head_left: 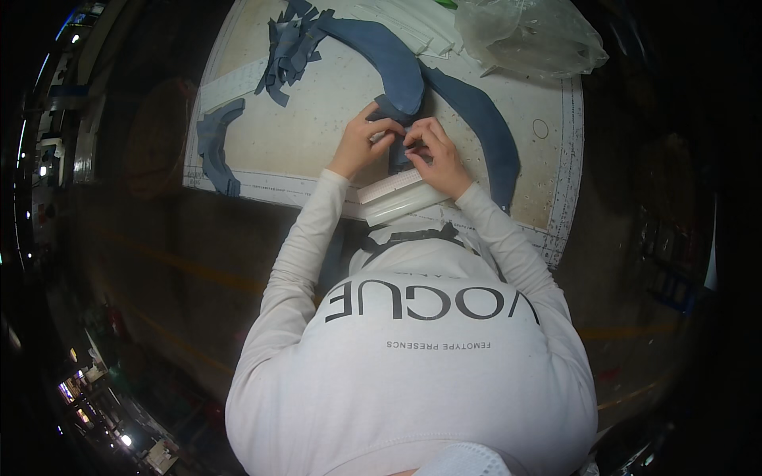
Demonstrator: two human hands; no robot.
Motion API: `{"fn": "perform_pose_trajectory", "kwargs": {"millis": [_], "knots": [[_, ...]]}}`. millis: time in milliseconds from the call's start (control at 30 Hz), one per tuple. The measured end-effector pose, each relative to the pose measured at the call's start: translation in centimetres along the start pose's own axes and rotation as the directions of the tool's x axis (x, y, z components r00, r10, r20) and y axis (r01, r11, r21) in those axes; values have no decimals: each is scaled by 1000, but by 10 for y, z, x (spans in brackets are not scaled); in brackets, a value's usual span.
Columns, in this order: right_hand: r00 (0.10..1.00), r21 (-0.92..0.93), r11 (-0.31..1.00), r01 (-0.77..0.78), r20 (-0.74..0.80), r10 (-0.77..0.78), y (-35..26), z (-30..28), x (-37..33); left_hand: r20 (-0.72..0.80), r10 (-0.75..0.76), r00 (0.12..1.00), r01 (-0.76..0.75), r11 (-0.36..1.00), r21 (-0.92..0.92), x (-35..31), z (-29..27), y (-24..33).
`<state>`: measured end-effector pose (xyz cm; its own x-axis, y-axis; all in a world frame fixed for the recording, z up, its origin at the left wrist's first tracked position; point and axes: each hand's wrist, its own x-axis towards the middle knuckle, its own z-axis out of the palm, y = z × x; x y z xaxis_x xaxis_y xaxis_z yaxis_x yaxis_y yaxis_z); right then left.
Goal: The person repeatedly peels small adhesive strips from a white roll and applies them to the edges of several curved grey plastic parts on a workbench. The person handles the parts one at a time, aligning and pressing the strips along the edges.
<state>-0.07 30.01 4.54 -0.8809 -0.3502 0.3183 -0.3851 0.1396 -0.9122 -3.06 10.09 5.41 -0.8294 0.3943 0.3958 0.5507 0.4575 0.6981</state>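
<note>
Both hands work close together on a small dark-blue fabric piece (399,155) near the front of the table. My left hand (367,143) has its thumb and forefinger pinched at the piece's left side. From the other side, my right hand (436,157) pinches it with bent fingers; the fingertips partly hide the cloth. Just beyond lies a wide curved blue fabric panel (389,59), its rounded end near the fingers. A second curved blue panel (484,127) sweeps around to the right of my right hand.
Dark-blue fabric strips (290,51) are heaped at the far left, with a notched curved piece (216,147) nearer. A clear plastic bag (532,36) and white sheets (409,24) lie at the back. White flat strips (401,194) lie along the table's (274,151) front edge.
</note>
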Motion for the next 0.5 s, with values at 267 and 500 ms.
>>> {"fn": "perform_pose_trajectory", "kwargs": {"millis": [267,500], "knots": [[989,-232,962,144,59,-134,6,12,-5,26,-98,995,98,995,11,-17,6,-1],[971,-466,852,239,123,-205,12,20,-10,-11,-17,1000,18,992,123,-20,9,-7]]}}
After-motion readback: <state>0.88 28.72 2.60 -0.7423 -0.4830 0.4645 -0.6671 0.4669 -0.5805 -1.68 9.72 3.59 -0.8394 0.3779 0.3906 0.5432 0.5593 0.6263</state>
